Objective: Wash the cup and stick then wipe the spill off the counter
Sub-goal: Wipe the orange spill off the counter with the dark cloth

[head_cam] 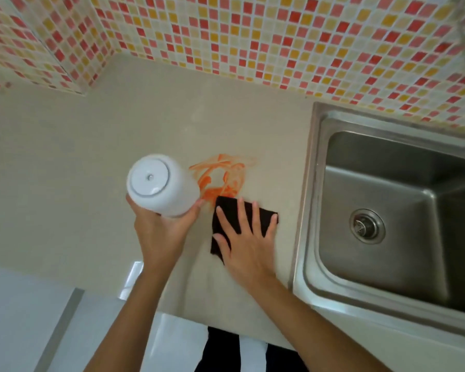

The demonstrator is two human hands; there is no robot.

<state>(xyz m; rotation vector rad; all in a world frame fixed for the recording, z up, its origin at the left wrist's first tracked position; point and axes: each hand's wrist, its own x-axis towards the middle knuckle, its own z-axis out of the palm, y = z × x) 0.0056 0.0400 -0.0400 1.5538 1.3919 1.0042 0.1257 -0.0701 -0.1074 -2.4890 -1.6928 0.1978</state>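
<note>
Head view. Left hand (161, 232) gripped a white plastic cup (163, 183) from below, fingers and thumb curled round its wall; the cup was held above the counter (91, 146), tilted with its base turned up toward the camera, just left of the spill. Right hand (248, 237) lay flat, fingers straight and spread, pressing a dark cloth (263, 218) onto the counter. The cloth's far edge touched the near edge of the orange spill (220, 175), a smear of streaks on the beige surface between the cup and the sink. The two hands were apart, side by side, the cloth between the cup and the stainless steel sink (387, 210). The sink basin sat to the right, set into the counter, with a round drain strainer (366, 226) at its bottom. Mosaic tiles (252, 36) in red, orange and cream covered the wall behind the counter. The stick could not be made out.
</note>
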